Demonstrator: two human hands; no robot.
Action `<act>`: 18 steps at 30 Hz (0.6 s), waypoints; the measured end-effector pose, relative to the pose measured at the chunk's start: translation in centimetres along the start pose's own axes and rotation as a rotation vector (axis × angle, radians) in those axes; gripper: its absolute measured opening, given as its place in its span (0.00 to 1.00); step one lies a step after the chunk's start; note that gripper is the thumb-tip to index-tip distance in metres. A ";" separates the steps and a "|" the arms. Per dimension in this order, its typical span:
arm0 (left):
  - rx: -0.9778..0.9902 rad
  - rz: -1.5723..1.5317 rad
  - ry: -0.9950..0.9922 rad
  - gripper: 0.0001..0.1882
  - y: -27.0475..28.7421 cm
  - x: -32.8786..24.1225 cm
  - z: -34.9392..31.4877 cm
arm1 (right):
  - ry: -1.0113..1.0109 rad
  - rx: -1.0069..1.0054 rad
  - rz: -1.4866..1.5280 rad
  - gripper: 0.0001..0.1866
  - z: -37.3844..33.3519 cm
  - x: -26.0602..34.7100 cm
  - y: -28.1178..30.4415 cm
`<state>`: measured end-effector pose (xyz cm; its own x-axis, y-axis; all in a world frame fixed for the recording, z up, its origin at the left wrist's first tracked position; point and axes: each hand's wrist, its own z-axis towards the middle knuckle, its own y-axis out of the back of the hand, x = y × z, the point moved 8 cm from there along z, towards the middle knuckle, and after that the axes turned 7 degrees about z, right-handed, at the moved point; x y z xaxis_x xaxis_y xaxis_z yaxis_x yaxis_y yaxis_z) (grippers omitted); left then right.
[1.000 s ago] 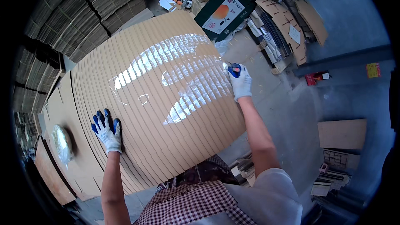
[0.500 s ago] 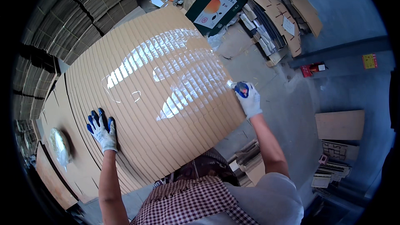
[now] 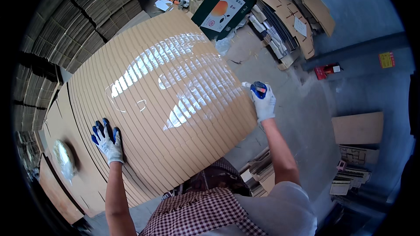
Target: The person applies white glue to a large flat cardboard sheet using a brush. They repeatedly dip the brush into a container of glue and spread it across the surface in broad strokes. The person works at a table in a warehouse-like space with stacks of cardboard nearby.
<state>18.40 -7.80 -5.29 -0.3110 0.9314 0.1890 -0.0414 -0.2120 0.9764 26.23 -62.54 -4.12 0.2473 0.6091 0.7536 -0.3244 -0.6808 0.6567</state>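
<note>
A broad row of overlapping brown cardboard sheets [image 3: 144,148] lies before me, their edges forming close parallel lines. Shiny bands [image 3: 183,105] run across them, like clear film or glare; I cannot tell which. Flat on the sheets at the left rests my left hand [image 3: 108,143], in a white glove with blue fingertips, fingers spread. At the right edge of the row is my right hand [image 3: 264,104], similarly gloved, its fingers curled closed. A small whitish bit shows by its fingertips and a reddish spot within its grip; what it holds is unclear.
A shiny, clear-wrapped rounded thing [image 3: 64,161] lies on flat cardboard at the left. Tall bundled cardboard stacks [image 3: 92,8] stand behind it. Beyond the row are a dark green box [image 3: 225,6] with a fruit picture and leaning cardboard pieces [image 3: 286,22]. Grey floor [image 3: 302,118] lies right.
My right hand has shifted slightly right and up, still closed at the edge of the sheets. The left hand stays flat in its place. The whole view has tilted a little.
</note>
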 end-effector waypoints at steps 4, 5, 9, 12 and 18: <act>0.029 -0.012 0.005 0.29 0.0 -0.1 -0.1 | 0.028 0.255 0.493 0.16 -6.5 7.2 -6.6; 0.041 -0.030 0.007 0.29 0.2 -0.1 0.0 | 0.103 0.383 0.592 0.16 -8.6 9.5 -9.0; 0.078 -0.025 0.023 0.30 0.1 -0.3 0.1 | 0.586 0.747 0.376 0.17 -14.1 16.5 -13.8; 0.090 -0.026 0.024 0.30 0.6 -0.6 0.0 | 0.487 0.626 0.117 0.19 -7.3 12.6 -14.3; 0.109 0.002 0.027 0.30 0.8 -0.4 -0.5 | 0.469 0.410 0.367 0.16 -3.1 16.3 -12.7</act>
<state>17.97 -8.48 -4.67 -0.3363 0.9224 0.1898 0.0622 -0.1794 0.9818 31.53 -42.70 -0.26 -0.2601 0.3603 0.8959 0.0797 -0.9166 0.3917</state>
